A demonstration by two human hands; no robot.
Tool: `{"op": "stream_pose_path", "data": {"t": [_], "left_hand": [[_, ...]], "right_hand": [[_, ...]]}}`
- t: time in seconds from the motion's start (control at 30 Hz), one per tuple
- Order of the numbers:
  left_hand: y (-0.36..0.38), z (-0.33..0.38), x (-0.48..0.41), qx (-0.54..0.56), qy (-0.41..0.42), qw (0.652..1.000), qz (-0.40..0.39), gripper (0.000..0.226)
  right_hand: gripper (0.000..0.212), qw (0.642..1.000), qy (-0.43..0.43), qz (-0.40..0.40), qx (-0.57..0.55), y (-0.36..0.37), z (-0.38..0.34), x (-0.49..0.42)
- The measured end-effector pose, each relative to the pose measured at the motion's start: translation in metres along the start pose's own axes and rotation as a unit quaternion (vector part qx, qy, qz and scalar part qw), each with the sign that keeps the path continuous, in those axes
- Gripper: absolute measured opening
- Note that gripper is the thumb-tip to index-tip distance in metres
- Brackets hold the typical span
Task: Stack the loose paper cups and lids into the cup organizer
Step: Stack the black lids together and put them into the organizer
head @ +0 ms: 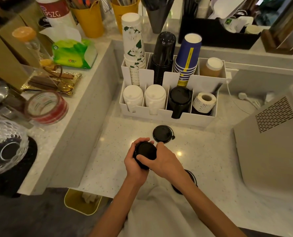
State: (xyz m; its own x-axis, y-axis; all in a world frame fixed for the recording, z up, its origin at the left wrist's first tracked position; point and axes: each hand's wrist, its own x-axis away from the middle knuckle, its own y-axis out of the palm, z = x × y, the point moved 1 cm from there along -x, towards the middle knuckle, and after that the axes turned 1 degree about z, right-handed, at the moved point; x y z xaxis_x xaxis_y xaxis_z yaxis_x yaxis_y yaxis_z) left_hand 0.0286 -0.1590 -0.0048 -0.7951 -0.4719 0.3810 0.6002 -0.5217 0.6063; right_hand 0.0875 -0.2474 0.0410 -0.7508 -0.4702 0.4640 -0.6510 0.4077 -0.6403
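My left hand [133,165] and my right hand [161,161] both grip a small stack of black lids [145,151] above the counter. A single black lid [163,133] lies flat just beyond my hands. Another black lid [192,177] sits partly hidden under my right forearm. The white cup organizer [202,120] stands behind, holding floral cups [133,47], black cups [163,53], blue cups [187,59] and a brown cup [210,67] at the back. Its front row has white lids [133,97], more white lids [155,98], black lids [180,98] and a label roll [204,100].
A beige machine [270,147] stands at the right. On the raised ledge to the left are a tape roll [46,107], a green tissue pack [73,53] and a glass bowl [3,147]. A yellow bin [73,200] sits below the counter edge.
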Motion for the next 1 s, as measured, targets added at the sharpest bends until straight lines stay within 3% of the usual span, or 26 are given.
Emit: {"op": "stream_pose_path", "data": {"t": [0.2,0.3,0.37,0.47,0.6,0.73,0.87,1.0], "left_hand": [[0.000,0.000,-0.003,0.015,-0.009,0.999,0.028,0.042],[-0.001,0.000,-0.003,0.079,-0.026,0.996,0.040,0.043],[-0.003,0.000,-0.003,0.103,-0.040,0.993,0.049,0.041],[-0.007,0.001,-0.006,0.124,-0.041,0.989,0.063,0.036],[-0.009,0.002,-0.007,0.141,-0.043,0.986,0.074,0.039],[-0.013,0.003,-0.005,0.156,-0.039,0.984,0.078,0.040],[-0.019,0.001,-0.006,0.150,-0.034,0.984,0.093,0.040],[-0.020,0.002,-0.010,0.121,-0.022,0.986,0.111,0.040]], "right_hand": [[0.070,0.998,0.003,-0.025,0.056,-0.014,0.000,-0.014],[0.050,0.989,-0.022,0.087,0.115,-0.047,0.004,-0.047],[0.039,0.984,-0.050,0.105,0.136,-0.061,0.010,-0.071],[0.059,0.981,-0.080,0.017,0.175,-0.057,0.021,-0.100],[0.083,0.969,-0.069,-0.043,0.232,-0.034,0.037,-0.122],[0.080,0.966,-0.067,-0.039,0.246,-0.022,0.049,-0.127],[0.081,0.984,-0.044,-0.038,0.166,-0.031,0.041,-0.113],[0.082,0.993,-0.105,-0.021,0.041,-0.048,0.012,-0.064]]}}
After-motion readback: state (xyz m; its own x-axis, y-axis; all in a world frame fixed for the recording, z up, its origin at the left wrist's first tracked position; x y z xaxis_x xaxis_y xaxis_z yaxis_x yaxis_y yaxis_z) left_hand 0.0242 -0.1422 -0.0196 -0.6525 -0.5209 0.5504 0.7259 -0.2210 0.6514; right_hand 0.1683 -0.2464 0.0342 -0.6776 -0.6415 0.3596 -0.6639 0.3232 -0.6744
